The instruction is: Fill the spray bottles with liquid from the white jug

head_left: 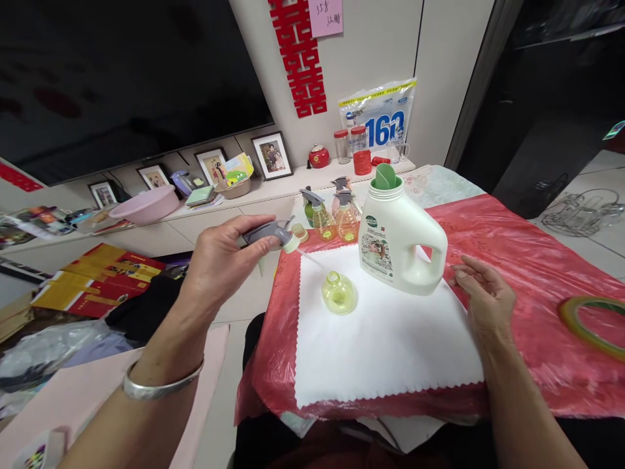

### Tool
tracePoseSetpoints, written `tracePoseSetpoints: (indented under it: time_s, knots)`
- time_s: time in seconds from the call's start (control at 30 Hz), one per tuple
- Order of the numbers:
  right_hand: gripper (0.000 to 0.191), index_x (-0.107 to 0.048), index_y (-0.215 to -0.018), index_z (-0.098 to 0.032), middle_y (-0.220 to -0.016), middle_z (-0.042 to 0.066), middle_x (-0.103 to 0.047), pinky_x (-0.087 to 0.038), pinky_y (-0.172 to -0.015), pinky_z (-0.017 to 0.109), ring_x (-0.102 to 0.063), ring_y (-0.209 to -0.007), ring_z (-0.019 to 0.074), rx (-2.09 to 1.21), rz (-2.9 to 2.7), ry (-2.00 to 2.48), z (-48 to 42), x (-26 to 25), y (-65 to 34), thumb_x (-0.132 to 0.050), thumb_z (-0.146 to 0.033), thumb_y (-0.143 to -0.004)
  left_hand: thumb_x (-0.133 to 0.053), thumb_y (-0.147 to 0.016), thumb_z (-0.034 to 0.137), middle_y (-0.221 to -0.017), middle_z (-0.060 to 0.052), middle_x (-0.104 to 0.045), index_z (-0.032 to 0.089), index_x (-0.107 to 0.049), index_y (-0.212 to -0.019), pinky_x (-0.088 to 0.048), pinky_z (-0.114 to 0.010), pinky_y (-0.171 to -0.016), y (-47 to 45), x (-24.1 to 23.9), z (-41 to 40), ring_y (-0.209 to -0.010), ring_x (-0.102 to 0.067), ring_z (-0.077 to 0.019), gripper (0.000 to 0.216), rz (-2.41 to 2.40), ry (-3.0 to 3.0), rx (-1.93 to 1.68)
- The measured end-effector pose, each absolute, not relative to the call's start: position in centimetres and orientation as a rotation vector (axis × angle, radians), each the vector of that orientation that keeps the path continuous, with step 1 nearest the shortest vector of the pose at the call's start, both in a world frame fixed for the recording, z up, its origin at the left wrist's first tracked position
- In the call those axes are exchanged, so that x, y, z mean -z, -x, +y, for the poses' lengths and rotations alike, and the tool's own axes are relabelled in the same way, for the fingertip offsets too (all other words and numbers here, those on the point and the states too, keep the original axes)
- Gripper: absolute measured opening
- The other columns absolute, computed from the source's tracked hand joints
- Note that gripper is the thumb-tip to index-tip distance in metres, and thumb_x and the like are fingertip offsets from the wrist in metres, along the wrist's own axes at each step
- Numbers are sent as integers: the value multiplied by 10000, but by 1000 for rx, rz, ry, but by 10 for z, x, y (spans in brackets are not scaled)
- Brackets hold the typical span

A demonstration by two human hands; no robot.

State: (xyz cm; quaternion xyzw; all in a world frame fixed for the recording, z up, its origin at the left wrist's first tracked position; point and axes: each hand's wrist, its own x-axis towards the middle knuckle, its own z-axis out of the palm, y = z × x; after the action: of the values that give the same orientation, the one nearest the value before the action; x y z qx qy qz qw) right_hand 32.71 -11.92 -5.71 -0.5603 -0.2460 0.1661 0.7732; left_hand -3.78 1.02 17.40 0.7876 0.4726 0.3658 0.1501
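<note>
My left hand (222,260) is closed on a grey spray trigger head (273,233), held in the air left of the table with its thin tube hanging toward the right. Below the tube stands a small yellow-green bottle (338,293), uncapped, on a white cloth (385,339). A big white detergent jug (398,238) with a green cap stands just behind it. My right hand (483,296) rests on the red table cover beside the jug's handle, fingers loosely spread, holding nothing.
Three small spray bottles (336,215) stand at the table's far edge. A roll of tape (590,322) lies at the right on the red plastic cover (537,273). A low cabinet behind carries photo frames (271,156), jars and a pink basin (146,203).
</note>
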Motion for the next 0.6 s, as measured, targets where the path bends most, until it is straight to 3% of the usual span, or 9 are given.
tracePoseSetpoints:
  time_s: [0.1, 0.6]
  knots:
    - [517, -721, -1097, -138, -952, 67, -666, -529, -707, 271, -623, -691, 139, -349, -537, 1206, -119, 57, -327, -847, -393, -665, -720, -813, 392, -1078, -46, -782, 230, -747, -1141, -565, -411, -948, 33, -165, 11, -975, -722, -257, 366, 1269, -2367, -985]
    - [439, -710, -1008, -128, -842, 53, -661, -506, -640, 245, -592, -594, 120, -270, -477, 1095, -119, 50, -328, -837, -352, -653, -750, -821, 191, -933, -29, -718, 252, -755, -1120, -539, -352, -816, -2, -98, 13, -857, -684, -201, 305, 1179, -2477, -867]
